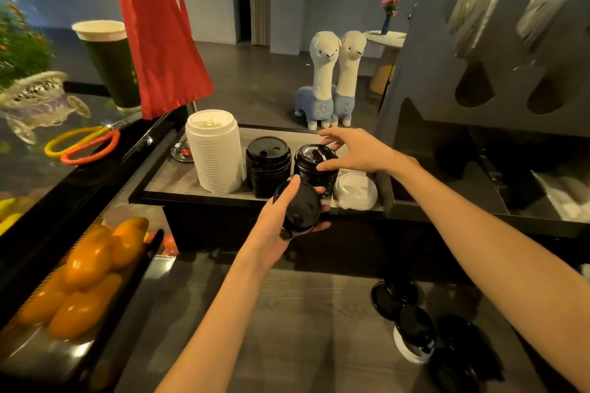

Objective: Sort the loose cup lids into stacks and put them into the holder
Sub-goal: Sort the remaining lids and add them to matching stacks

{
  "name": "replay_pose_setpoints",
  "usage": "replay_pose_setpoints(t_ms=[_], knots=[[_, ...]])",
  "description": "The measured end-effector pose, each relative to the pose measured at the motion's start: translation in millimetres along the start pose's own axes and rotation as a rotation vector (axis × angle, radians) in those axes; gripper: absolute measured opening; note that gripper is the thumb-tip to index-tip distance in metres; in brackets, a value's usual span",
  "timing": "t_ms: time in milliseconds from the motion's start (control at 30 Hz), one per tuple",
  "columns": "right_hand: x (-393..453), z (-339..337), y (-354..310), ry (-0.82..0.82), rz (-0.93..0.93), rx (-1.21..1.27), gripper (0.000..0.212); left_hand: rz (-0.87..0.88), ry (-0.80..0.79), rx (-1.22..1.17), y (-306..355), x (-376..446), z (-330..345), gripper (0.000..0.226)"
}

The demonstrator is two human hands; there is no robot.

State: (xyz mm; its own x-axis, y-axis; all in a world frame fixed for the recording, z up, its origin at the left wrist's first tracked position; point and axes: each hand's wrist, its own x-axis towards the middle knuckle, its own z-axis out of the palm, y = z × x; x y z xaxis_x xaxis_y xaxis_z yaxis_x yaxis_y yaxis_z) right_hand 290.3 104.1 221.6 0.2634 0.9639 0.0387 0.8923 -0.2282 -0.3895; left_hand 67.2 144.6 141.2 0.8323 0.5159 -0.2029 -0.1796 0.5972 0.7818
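A flat tray-like holder (178,175) carries a tall white lid stack (214,153), a black lid stack (268,166) and a second black lid stack (314,174). A short pile of white lids (354,190) lies at its right end. My left hand (281,220) grips a small stack of black lids (301,209) just in front of the holder. My right hand (354,150) reaches over the second black stack, thumb and fingers touching its top rim. Several loose black lids (396,297) and one white lid (412,351) lie on the counter at lower right.
Yellow-orange scissors (83,145), a green paper cup (110,63) and a red flag (159,31) stand at left. A glass case with orange fruit (86,268) fills the lower left. A dark cup dispenser (498,57) rises at right. Two plush llamas (329,79) stand behind the holder.
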Motion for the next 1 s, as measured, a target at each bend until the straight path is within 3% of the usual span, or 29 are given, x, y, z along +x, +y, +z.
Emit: replay_pose_setpoints(t_ms=[333, 633, 733, 833, 1000], knots=[[-1, 0, 2, -0.022, 0.015, -0.043, 0.076, -0.026, 0.013, 0.019, 1, 3, -1, 0.058], [-5, 3, 1, -0.007, 0.022, -0.09, 0.08, -0.03, 0.044, -0.062, 2, 1, 0, 0.064], [-14, 0, -4, 0.129, 0.005, -0.046, 0.076, -0.025, 0.057, -0.158, 5, -5, -2, 0.063], [-33, -2, -25, 0.293, -0.153, 0.101, 0.057, -0.015, 0.064, -0.231, 7, -11, -1, 0.064], [-54, -2, -71, -0.02, -0.338, 0.123, 0.066, 0.067, 0.107, -0.331, 27, -19, 12, 0.046]])
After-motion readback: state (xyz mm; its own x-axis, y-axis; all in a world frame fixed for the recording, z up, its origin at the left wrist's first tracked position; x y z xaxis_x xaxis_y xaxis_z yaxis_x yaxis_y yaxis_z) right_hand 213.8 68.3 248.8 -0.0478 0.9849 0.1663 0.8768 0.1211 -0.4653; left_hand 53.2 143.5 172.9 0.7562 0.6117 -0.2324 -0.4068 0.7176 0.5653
